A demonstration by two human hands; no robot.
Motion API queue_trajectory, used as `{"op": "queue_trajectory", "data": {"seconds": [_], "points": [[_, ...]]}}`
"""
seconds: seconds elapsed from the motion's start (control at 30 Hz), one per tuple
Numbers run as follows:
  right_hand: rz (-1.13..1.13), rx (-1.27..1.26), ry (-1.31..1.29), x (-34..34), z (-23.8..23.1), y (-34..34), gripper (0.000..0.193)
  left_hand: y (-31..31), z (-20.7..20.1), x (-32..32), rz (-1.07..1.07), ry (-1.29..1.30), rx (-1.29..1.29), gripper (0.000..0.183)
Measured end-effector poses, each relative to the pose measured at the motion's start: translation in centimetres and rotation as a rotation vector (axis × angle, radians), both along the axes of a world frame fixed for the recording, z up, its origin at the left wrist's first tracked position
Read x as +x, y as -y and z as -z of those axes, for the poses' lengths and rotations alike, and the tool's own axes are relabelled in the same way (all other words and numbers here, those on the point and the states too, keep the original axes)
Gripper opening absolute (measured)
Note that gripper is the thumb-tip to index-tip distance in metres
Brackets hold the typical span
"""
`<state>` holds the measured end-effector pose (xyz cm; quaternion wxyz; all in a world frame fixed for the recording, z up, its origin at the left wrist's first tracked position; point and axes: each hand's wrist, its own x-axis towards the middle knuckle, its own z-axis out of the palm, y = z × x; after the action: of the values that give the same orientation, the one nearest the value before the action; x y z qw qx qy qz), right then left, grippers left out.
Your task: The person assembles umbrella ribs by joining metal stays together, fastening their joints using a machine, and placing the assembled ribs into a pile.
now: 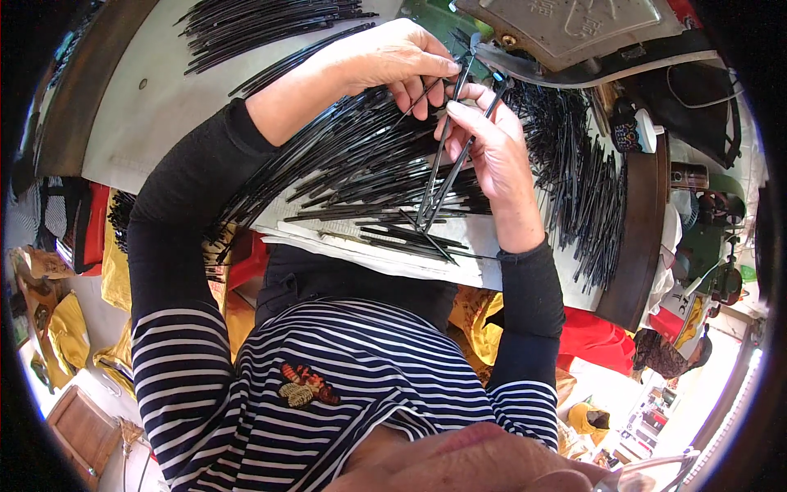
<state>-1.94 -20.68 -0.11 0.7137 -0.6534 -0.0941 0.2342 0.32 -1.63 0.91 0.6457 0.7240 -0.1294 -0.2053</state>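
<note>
Worktable [123, 123], pale-topped, carries several groups of slender black pieces, and we observe both bare hands working above it. In our view the left hand [402, 57] is drawn together: thumb and forefinger close on a thin black strand [421, 97], next to the upper part of two long black rods [435, 176]. We note that the other left fingers curl inward below the thumb.

We locate the right hand [494, 152] just below and to the right of the left. It is clamped on the long black rods, with the thumb lying over them. These rods slope down toward the wearer, set apart at the top and converging at their lower ends above the near part of the table.

Beneath the hands we see a loose heap [352, 156] of black pieces, roughly aligned on a slant. We find a neater stack [270, 29] at the upper left and a dense pile [590, 213] to the right of the right hand. A layered white sheet [393, 261] lies along the near edge, partly under short pieces.

Beyond the right hand we identify a grey metal machine part [574, 37], with a curved grey band [566, 78] below it. We see black oversleeves [184, 172] on both arms and a striped top [352, 336]. Red fabric [594, 344] shows below the table at the right.
</note>
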Motion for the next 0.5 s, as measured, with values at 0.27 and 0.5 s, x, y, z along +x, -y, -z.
{"op": "queue_trajectory", "data": {"seconds": [0.27,0.5], "points": [[-0.011,-0.029,0.039,0.56,-0.15,0.0,0.027,-0.13,0.37,0.53,0.016,0.081,0.041,0.036],[0.024,-0.054,0.031,0.69,-0.14,-0.02,0.024,0.08,0.36,0.45,0.006,0.108,0.04,0.037]]}}
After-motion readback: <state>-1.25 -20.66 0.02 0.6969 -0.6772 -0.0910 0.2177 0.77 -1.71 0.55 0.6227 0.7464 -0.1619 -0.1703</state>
